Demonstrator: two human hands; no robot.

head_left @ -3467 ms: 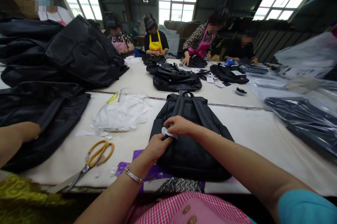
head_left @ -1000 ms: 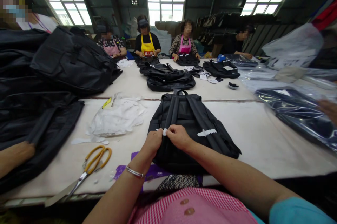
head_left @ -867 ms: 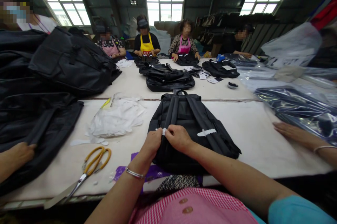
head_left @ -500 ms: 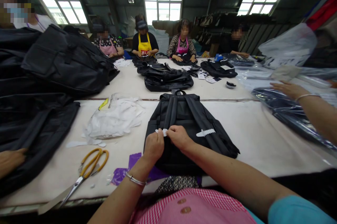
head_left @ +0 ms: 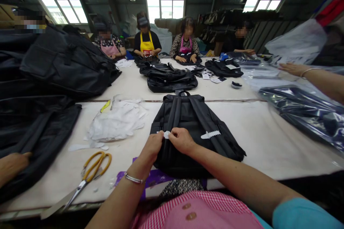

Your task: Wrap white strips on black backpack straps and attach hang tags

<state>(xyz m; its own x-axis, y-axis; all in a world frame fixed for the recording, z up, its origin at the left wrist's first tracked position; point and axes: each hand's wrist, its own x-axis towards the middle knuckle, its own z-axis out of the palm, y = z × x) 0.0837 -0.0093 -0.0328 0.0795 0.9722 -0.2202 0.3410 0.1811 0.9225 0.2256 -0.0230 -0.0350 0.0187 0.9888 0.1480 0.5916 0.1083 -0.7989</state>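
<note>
A black backpack (head_left: 195, 121) lies straps-up on the white table in front of me. My left hand (head_left: 153, 145) and my right hand (head_left: 182, 139) meet over its left strap, both pinched on a small white paper strip (head_left: 166, 134) wrapped there. A second white strip (head_left: 210, 134) sits on the right strap, untouched.
Yellow-handled scissors (head_left: 88, 173) and purple sheets (head_left: 154, 177) lie near the table's front edge. A heap of white paper (head_left: 115, 121) is to the left. Black bags (head_left: 53, 78) pile at left, bagged ones (head_left: 303, 110) at right. Co-workers' hands (head_left: 12, 162) (head_left: 291, 67) reach in; several people work at the far end.
My hands stay pinched on the strip at the left strap. The co-worker's arm at right has lifted and moved farther back over the plastic bags.
</note>
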